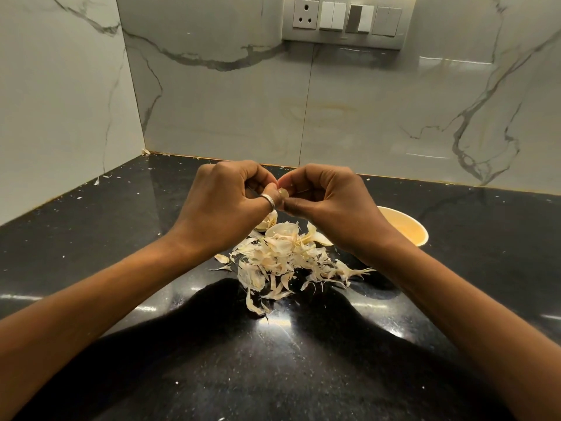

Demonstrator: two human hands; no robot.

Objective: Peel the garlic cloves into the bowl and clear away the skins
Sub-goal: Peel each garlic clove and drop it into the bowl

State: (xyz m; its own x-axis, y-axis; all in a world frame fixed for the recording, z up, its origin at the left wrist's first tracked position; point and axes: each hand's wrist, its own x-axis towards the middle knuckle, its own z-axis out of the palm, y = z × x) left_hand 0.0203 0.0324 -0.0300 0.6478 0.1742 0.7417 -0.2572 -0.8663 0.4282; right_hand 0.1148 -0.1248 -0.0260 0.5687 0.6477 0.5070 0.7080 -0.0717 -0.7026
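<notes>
Black stone worktop carries a heap of skins near its middle, with the bowl just beside it toward the right edge, half hidden by the wrist. Above the heap the left hand and right hand both pinch one garlic clove. A slippery clove could pop free into the skins, or loose flakes drift into the bowl

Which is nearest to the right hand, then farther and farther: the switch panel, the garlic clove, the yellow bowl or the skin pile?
1. The garlic clove, pinched in the right hand's fingertips.
2. The yellow bowl, beside the wrist, and the skin pile, below the hand: too close to call.
3. The switch panel, high on the back wall.
</notes>
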